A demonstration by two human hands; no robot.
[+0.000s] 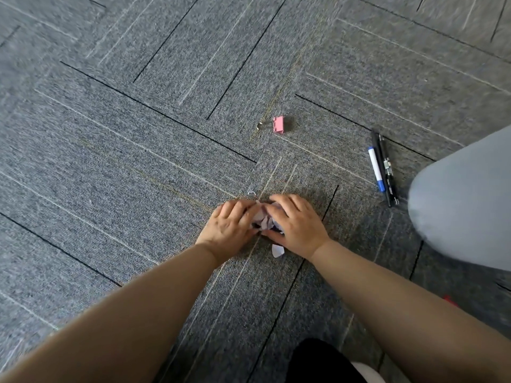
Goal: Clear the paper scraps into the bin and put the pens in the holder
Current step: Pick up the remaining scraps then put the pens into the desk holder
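Cupping paper scraps [265, 219] together, left hand [230, 227] and right hand [296, 225] palms-down.

Paper scraps [264, 218]: small pale white/lilac torn bits, bunched in a crumpled heap on the carpet floor, pressed between both grips – left grip [231, 226] on one side, right grip [294, 225] on the other, fingers curled over the top. Much of the heap is hidden under the fingers.

Loose scrap [277, 250]: pale, flat on the floor, just below the right grip's thumb side, outside the hold. Tiny scrap [251, 192] just beyond the left grip's fingertips, also loose.

Pens [383, 168]: well apart to the right of the right grip. White marker w/ blue cap [376, 168], plus 2 black pens alongside, touching, roughly parallel, lying flat.
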